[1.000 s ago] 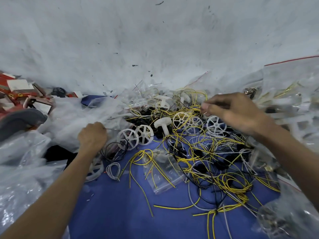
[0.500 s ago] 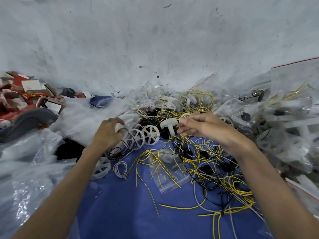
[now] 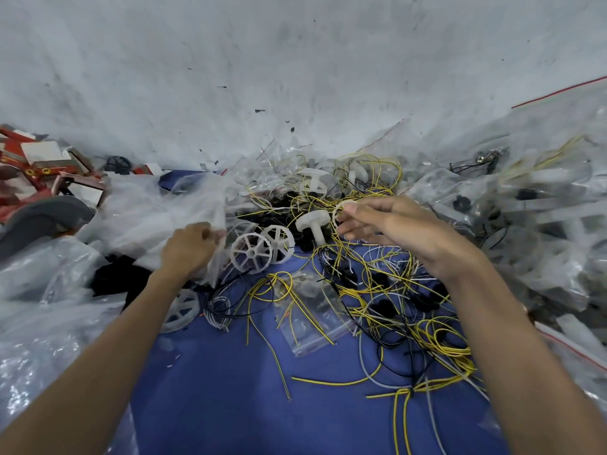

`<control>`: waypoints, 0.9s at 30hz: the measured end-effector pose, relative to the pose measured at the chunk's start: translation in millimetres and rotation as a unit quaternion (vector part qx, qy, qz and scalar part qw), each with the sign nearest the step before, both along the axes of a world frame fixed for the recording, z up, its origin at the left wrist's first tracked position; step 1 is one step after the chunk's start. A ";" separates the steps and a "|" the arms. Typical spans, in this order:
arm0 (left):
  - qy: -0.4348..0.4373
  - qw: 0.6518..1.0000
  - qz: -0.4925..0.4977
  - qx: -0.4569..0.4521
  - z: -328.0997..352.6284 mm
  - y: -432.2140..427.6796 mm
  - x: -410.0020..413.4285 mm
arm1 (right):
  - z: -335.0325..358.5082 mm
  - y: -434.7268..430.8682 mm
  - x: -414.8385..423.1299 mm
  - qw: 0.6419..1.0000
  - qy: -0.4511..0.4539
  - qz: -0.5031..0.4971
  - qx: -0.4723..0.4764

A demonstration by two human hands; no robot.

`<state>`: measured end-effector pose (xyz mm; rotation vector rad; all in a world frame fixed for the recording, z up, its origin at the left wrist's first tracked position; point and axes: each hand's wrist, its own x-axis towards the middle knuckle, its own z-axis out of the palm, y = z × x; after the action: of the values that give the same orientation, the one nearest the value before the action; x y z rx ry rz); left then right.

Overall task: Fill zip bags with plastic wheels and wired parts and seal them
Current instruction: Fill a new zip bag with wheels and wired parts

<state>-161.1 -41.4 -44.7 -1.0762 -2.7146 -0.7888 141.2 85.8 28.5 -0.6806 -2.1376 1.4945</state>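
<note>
Light: I read soft, even, cool light, seemingly from overhead; the grey wall [image 3: 295, 60] is bright and flat.
Shadows: faint and short under the wires [image 3: 437, 339] on the blue surface [image 3: 230, 405].
Glare: white sheen on the heaped plastic [image 3: 36, 323] at left and on the clear bag [image 3: 218, 261] the left hand [image 3: 187, 247] grips.
Blur: the right hand [image 3: 394, 224] and the wheel [image 3: 340, 208] it pinches smear; the bag pile [image 3: 542, 208] at right streaks.
Distortion: my wide lens bows the wall's foot and stretches both forearms at the corners.
</note>
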 end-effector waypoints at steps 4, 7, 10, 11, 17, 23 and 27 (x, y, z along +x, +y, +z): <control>0.071 0.990 0.090 0.087 14.1 -6.2 8.7 | -1.8 0.0 -2.4 1.000 0.001 -0.003 0.002; 0.108 0.971 0.051 0.205 45.6 -9.5 32.0 | -4.0 -2.0 -6.3 1.000 -0.006 -0.002 0.002; 0.010 0.938 -0.190 0.289 71.7 -8.6 76.2 | -7.2 -7.5 -13.3 1.000 0.018 0.016 -0.014; -0.026 0.924 -0.249 0.288 76.1 -7.4 93.4 | -7.9 -10.2 -15.8 0.999 0.032 0.030 -0.030; -0.051 0.912 -0.309 0.264 72.4 13.4 150.1 | -0.1 -15.0 -12.2 0.967 0.168 0.082 -0.172; 0.080 0.928 -0.194 0.308 78.1 25.2 170.0 | 10.7 -8.1 2.5 0.973 0.158 0.113 -0.122; 0.203 0.938 -0.129 0.250 78.3 26.3 177.8 | 12.8 -16.0 -4.7 0.979 0.168 0.074 -0.087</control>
<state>16.7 -15.1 33.6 -1.2982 -1.9121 -1.0748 136.5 69.8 41.3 -0.3011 -1.8490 1.7497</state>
